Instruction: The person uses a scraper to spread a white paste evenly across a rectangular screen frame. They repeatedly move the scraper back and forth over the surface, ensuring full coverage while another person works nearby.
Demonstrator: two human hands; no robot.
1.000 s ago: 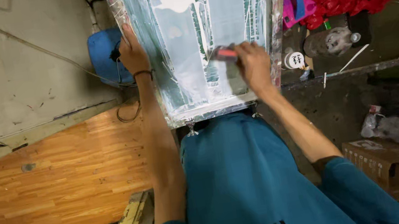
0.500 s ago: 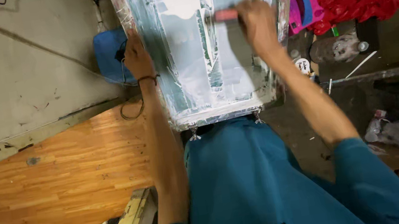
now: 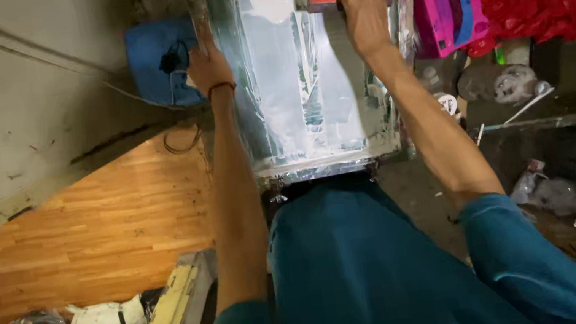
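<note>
- Two hands work on a paint-smeared frame in front of the person.
- Right hand wraps tight round a red-handled scraper, likely stiff and light; the handle looks best to hold.
- Left hand presses the frame's left edge, fingers curled.

Red-handled scraper tool sits near the top centre of the frame, lying sideways across a tall framed panel. The panel's smeared all over with whitish-silver paste, running from top edge down to mid-frame.
</note>
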